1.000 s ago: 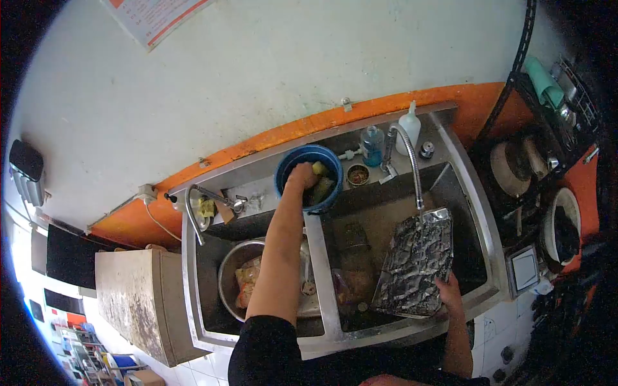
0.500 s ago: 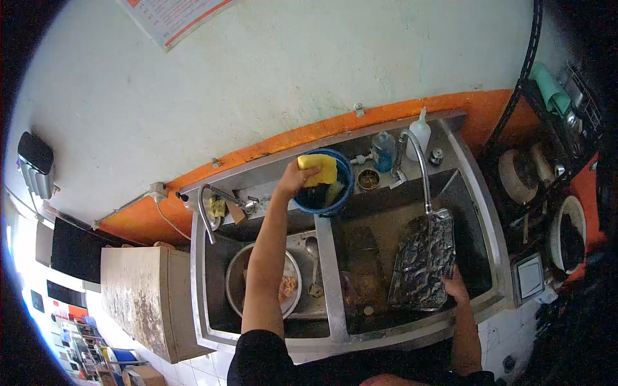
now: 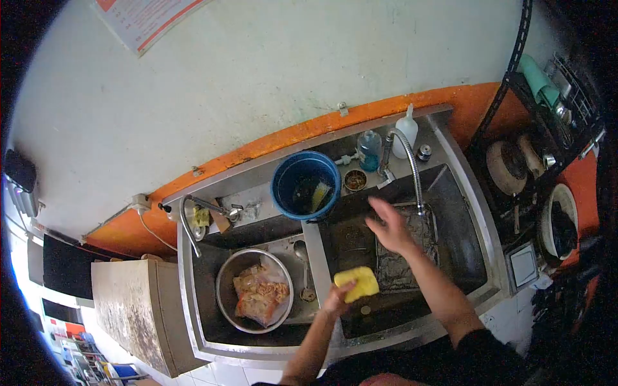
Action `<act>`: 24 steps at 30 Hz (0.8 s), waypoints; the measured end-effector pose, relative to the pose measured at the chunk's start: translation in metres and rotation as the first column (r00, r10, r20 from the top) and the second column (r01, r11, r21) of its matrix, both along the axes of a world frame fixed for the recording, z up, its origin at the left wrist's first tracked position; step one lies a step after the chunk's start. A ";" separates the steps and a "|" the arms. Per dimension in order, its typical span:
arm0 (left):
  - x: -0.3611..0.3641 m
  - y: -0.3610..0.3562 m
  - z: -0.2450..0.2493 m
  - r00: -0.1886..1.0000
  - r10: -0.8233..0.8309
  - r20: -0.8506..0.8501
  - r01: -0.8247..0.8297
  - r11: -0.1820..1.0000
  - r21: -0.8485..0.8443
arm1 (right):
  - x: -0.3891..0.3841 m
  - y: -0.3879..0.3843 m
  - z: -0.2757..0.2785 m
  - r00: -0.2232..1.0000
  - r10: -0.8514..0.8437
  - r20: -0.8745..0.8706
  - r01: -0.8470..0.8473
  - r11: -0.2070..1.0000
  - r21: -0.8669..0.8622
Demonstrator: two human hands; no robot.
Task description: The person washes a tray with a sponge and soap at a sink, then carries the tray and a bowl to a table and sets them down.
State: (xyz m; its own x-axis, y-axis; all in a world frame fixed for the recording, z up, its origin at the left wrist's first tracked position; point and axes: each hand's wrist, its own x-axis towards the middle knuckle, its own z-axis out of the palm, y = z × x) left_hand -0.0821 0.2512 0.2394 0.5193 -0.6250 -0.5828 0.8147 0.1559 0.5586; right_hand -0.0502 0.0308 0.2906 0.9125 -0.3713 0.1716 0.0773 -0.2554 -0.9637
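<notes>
My left hand (image 3: 336, 300) grips a yellow sponge (image 3: 358, 285) over the right sink basin (image 3: 463, 257). Fingers spread, my right hand (image 3: 390, 226) is held above the basin near the faucet, with nothing in it. Beneath it a dark, crinkled rectangular tray (image 3: 400, 273) lies on the basin floor, partly hidden by my right hand and forearm. The curved hose faucet (image 3: 415, 168) points down over the tray. At the back, a blue bucket (image 3: 279, 193) contains dark liquid and a yellowish-green piece that I cannot make out.
In the left basin stand a metal bowl (image 3: 220, 289) of packaged raw meat (image 3: 257, 299) and a ladle (image 3: 302, 257). Along the back ledge are a small bowl (image 3: 355, 181), a blue-liquid bottle (image 3: 369, 151) and a white bottle (image 3: 405, 134). A rack with pans (image 3: 505, 167) stands at right.
My left hand has brought the sponge from over the bucket down to the right basin. My right hand has let go of the tray, which now lies flat, and has moved up and left.
</notes>
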 end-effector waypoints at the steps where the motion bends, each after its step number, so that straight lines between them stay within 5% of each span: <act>1: -0.018 0.003 -0.017 1.000 0.008 -0.015 -0.008 1.000 -0.006 | 0.035 -0.004 0.009 0.997 -0.065 -0.034 0.060 0.988 -0.139; 3: -0.041 0.008 -0.027 0.996 -0.014 -0.086 0.013 1.000 -0.003 | 0.098 -0.012 0.014 0.937 -0.338 0.086 0.348 0.896 -0.277; 4: -0.051 0.010 -0.037 0.991 -0.001 -0.136 -0.003 1.000 -0.028 | 0.120 -0.019 0.008 0.936 -0.341 0.091 0.353 0.894 -0.275; 6: -0.061 0.010 -0.033 0.995 -0.037 -0.095 0.035 0.999 -0.024 | 0.156 -0.028 -0.004 0.786 -0.614 0.065 0.587 0.710 -0.390; 7: -0.058 0.012 -0.021 0.989 -0.148 -0.017 0.149 0.983 0.106 | 0.162 -0.030 -0.004 0.779 -0.622 0.076 0.600 0.706 -0.377; 10: -0.056 0.016 -0.019 0.991 -0.134 0.031 0.131 0.989 0.068 | 0.180 -0.049 -0.007 0.735 -0.676 -0.041 0.654 0.724 -0.219; 14: -0.049 0.019 -0.034 0.991 -0.130 0.044 0.127 0.990 0.064 | 0.175 -0.048 -0.015 0.750 -0.655 0.093 0.659 0.727 -0.195; 16: -0.038 0.021 -0.014 0.976 -0.192 0.101 0.179 0.976 0.123 | 0.157 -0.035 -0.004 0.804 -0.469 0.365 0.552 0.817 -0.168; 18: -0.039 0.022 -0.023 0.986 -0.132 0.103 0.134 0.991 -0.007 | 0.119 -0.019 0.007 0.811 -0.406 0.422 0.498 0.857 -0.132; 20: -0.035 0.013 -0.002 0.991 -0.123 0.053 0.121 0.992 0.040 | 0.062 -0.003 0.019 0.828 -0.225 0.514 0.363 0.913 -0.186; 22: -0.045 0.013 -0.066 0.998 -0.065 -0.016 0.063 0.993 -0.095 | -0.003 0.005 0.014 0.892 -0.212 0.398 0.305 0.934 -0.186; 24: -0.040 0.000 -0.064 0.996 -0.057 -0.063 0.048 0.991 -0.126 | -0.068 0.007 -0.001 0.935 -0.207 0.287 0.261 0.951 -0.166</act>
